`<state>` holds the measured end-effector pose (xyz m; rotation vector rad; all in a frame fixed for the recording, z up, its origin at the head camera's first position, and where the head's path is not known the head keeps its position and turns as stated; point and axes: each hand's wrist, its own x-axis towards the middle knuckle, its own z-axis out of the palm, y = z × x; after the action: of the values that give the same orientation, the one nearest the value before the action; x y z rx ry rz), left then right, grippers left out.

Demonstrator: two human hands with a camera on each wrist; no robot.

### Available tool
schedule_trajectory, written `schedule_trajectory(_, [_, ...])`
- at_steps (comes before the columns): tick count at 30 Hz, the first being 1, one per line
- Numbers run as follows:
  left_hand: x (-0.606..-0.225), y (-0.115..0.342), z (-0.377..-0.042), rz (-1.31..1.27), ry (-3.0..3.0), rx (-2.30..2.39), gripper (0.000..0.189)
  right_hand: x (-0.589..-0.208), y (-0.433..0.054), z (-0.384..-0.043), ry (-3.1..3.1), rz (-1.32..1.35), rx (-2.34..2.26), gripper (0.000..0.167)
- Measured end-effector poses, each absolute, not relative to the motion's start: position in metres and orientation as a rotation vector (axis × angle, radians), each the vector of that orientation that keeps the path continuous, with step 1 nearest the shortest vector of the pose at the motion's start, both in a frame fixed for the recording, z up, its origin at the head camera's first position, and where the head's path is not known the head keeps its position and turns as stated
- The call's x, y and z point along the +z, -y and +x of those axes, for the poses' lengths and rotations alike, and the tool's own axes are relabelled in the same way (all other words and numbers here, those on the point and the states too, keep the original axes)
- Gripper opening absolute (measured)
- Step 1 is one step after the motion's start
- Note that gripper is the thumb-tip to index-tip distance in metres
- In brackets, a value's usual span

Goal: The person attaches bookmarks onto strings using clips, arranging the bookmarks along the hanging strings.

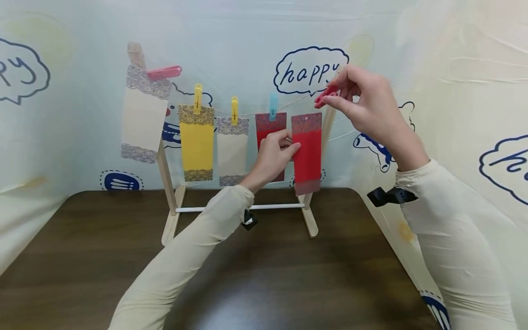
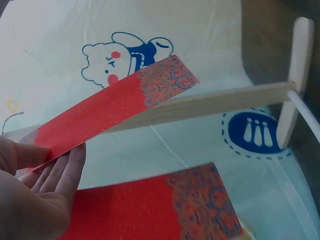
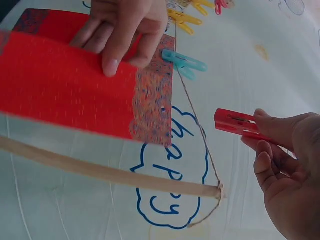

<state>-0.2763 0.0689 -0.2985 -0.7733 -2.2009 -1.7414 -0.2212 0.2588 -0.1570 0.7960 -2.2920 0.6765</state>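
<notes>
My left hand pinches the left edge of a red card with patterned bands at its ends. The card hangs just below the string, apart from it, in front of the rack's right post. Up by the right end of the string, my right hand pinches a red clothespin between thumb and fingers. Behind the left hand, a second red card hangs from a light blue clothespin, partly hidden by that hand. The string is tied to the post's top.
Yellow clothespins hold a yellow card and a cream card. At the left post, a pink clothespin grips another cream card. The wooden rack stands at the back of a brown table, with a white crossbar low down.
</notes>
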Motion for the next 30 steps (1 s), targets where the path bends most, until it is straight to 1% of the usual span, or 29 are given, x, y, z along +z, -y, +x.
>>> schedule_trajectory(10, [-0.296,-0.101,-0.283,-0.747,2.099,-1.988,0.013,-0.157,-0.267,-0.234,2.279,0.722,0.709,0.026])
schedule_trajectory(14, [-0.292,-0.102,-0.285,-0.736,2.042,-2.016,0.014,-0.15,-0.266,-0.242,2.278,0.727,0.686,0.029])
schedule_trajectory(21, [-0.281,-0.098,-0.284,-0.723,1.999,-2.012,0.021,-0.138,-0.257,-0.256,2.326,0.721,0.578,0.03])
schedule_trajectory(30, [-0.275,-0.096,-0.287,-0.723,1.963,-2.038,0.024,-0.13,-0.251,-0.262,2.363,0.772,0.523,0.03])
